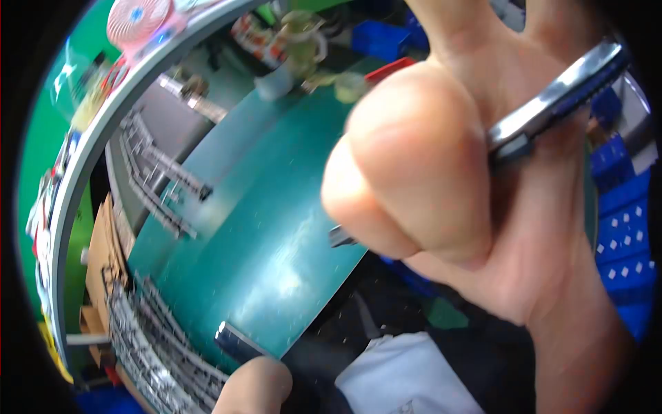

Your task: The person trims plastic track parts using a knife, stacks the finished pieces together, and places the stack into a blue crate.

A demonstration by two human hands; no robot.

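Head view, fisheye, tilted hard, left to right: far left a grey curved rail runs up the frame, with a pink round fan-like item at its top and blurred clutter along its outer side. Just inside it, stacks of grey metal strips lie on the green bench top, upper group mid-left; a second, denser pile of metal strips sits at the bottom left beside brown cardboard. Left hand: only a fingertip or knuckle shows at the bottom edge, touching or just beside a small dark metal piece at the bench's near edge; can't tell how open the hand is or whether it actually grips that piece. Below centre, a white-grey cloth or garment over a dark area. Top centre, blurry bottles and packets at the far side of the bench. Right hand fills the right half, very close to the lens and out of focus, fingers curled closed around a metal tool with dark blue handle; the handle sticks out upper right, and a dark tip emerges below the thumb, over the bench edge. Tool type not clear: knife or cutter, can't confirm. Far right, blue crates stacked behind the hand.
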